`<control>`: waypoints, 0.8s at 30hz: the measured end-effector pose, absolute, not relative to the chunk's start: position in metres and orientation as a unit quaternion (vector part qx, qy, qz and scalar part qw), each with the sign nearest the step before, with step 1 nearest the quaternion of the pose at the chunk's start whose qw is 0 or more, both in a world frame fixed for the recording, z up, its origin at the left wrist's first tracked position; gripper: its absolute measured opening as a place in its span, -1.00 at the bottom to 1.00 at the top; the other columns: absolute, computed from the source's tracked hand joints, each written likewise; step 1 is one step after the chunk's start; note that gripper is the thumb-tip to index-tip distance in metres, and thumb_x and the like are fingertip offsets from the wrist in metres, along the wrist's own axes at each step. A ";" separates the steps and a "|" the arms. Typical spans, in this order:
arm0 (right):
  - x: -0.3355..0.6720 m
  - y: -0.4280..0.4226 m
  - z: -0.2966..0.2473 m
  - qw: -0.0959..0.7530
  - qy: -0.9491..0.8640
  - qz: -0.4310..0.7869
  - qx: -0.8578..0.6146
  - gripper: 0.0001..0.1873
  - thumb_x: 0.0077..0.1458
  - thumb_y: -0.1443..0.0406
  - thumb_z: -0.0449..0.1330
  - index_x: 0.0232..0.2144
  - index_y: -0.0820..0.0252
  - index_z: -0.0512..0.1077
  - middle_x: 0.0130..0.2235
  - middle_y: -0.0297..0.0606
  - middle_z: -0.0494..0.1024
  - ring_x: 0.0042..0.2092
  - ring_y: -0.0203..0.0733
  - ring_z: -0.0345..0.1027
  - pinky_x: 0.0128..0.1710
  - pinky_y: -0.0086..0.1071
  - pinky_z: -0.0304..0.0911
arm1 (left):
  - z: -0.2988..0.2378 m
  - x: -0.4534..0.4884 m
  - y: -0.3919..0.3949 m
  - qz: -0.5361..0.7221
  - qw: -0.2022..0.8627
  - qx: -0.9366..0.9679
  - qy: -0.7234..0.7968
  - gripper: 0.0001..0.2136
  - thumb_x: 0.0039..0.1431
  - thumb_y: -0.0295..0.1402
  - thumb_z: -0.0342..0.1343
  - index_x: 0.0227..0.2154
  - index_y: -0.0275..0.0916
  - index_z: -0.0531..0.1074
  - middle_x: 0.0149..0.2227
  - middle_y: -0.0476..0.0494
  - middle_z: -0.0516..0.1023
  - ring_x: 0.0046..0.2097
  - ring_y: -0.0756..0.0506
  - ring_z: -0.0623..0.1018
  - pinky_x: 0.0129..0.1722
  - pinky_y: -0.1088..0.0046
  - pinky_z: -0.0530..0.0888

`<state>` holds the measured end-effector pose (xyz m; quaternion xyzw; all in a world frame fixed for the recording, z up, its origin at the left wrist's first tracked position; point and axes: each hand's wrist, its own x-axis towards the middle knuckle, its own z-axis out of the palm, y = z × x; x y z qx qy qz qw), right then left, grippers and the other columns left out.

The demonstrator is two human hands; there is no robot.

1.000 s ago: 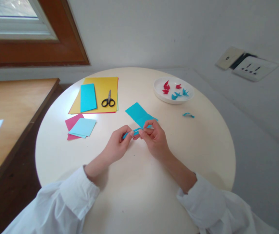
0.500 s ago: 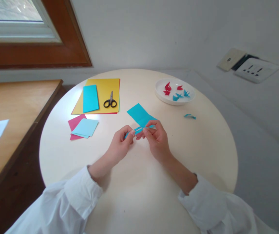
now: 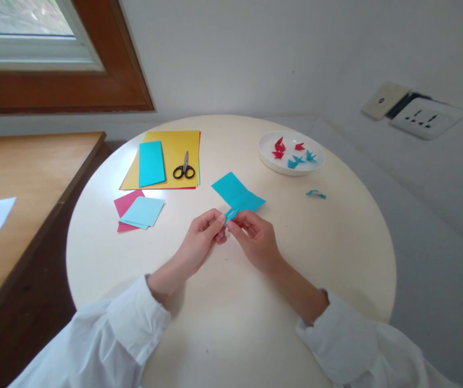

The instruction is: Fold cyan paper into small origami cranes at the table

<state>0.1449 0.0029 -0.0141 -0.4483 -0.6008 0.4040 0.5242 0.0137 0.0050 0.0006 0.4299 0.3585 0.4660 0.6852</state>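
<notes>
Between my two hands is a small folded piece of blue paper [image 3: 231,214], mostly covered by the fingers. My left hand [image 3: 206,230] pinches its left end, thumb on top. The fingers of my right hand [image 3: 254,236] are closed on its right end. Just beyond the fingertips, a creased blue sheet [image 3: 235,191] lies on the table, its near edge partly behind the folded piece. How the held paper is folded cannot be made out in detail.
On the round white table [image 3: 231,323] are scissors [image 3: 184,168] and a blue packet [image 3: 151,164] on yellow sheets [image 3: 174,141], with small paper squares [image 3: 142,211] nearer. A white dish [image 3: 269,164] holds red and blue paper cranes; a twisted blue strip [image 3: 316,194] lies nearby.
My right hand has shifted slightly left and down, closer to my left hand. Its raised index finger has come down onto the folded paper, of which less shows now.
</notes>
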 end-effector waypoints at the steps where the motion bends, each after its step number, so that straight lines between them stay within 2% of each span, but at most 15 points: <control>1: 0.145 0.003 -0.015 0.524 -0.602 0.403 -0.448 -0.88 0.01 0.25 0.15 -0.50 0.16 0.35 -0.48 -0.36 0.44 -0.44 -0.30 0.33 -0.39 -0.41 0.27 | 0.000 0.013 0.005 0.464 0.675 0.441 0.367 -0.72 0.06 -0.20 0.13 -0.59 -0.27 0.27 -0.63 0.07 0.22 -0.52 0.06 0.23 -0.46 0.52 0.20; 6: 0.146 0.004 -0.016 0.526 -0.604 0.399 -0.447 -0.90 0.01 0.25 0.16 -0.48 0.16 0.37 -0.48 -0.35 0.46 -0.43 -0.29 0.35 -0.38 -0.41 0.28 | 0.000 0.011 0.007 0.450 0.615 0.495 0.416 -0.73 0.07 -0.21 0.10 -0.61 -0.27 0.29 -0.60 0.03 0.27 -0.49 0.04 0.27 -0.44 0.50 0.24; 24: 0.146 0.004 -0.012 0.535 -0.592 0.419 -0.434 -0.92 0.03 0.27 0.14 -0.46 0.15 0.39 -0.48 -0.34 0.49 -0.44 -0.28 0.38 -0.37 -0.39 0.32 | 0.002 0.012 0.007 0.451 0.632 0.483 0.405 -0.75 0.04 -0.21 0.11 -0.59 -0.27 0.31 -0.56 0.00 0.33 -0.45 0.02 0.35 -0.40 0.48 0.33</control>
